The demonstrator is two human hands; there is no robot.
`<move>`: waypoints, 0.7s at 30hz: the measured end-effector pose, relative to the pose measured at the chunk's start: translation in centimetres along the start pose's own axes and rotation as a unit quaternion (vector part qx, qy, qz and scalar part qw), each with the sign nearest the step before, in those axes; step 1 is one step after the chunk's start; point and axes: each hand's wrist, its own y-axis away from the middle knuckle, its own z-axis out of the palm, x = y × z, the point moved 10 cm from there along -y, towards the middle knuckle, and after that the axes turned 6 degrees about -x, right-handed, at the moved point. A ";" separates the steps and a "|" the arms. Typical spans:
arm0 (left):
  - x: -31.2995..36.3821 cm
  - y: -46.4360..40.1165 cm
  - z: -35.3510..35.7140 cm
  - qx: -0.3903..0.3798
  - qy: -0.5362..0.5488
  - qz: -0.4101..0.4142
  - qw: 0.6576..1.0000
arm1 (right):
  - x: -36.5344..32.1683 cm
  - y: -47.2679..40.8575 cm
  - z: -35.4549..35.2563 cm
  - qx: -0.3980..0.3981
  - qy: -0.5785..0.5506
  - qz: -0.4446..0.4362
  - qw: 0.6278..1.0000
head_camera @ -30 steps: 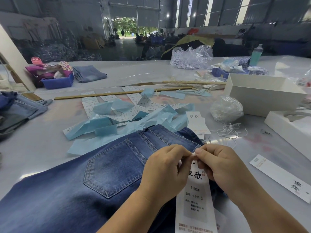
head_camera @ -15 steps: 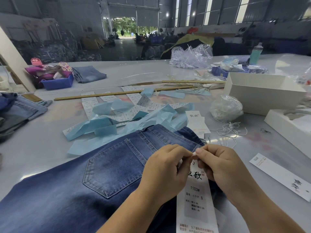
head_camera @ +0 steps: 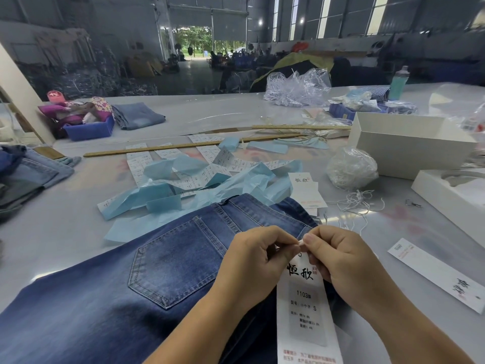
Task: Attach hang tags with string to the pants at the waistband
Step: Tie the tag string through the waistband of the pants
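My left hand [head_camera: 258, 261] and right hand [head_camera: 338, 261] both pinched the top of the hang tag [head_camera: 305, 308], fingertips meeting at its upper edge; whether string was between them I could not tell. Doing this well meant keeping that edge taut and steady. The tag hung below my fingers, over the pants [head_camera: 168, 264], whose waistband [head_camera: 262, 206] lay just beyond. Loose string [head_camera: 360, 203] sat farther right.

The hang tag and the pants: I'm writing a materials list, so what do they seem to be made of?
The hang tag looks like stiff white matte card: it keeps flat and carries black print. The pants look like blue denim, faded in patches, with tan topstitching round the back pocket. Both hands, left hand and right hand, pinch the tag's top.
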 end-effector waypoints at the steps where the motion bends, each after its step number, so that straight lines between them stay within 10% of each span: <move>1: -0.1 0.0 0.1 -0.007 0.011 -0.003 1.000 | -0.3 0.1 0.0 -0.001 0.022 -0.011 1.000; 21: -0.7 0.0 0.4 -0.038 0.086 -0.050 0.994 | 0.6 -0.3 -0.1 -0.002 -0.060 -0.016 0.998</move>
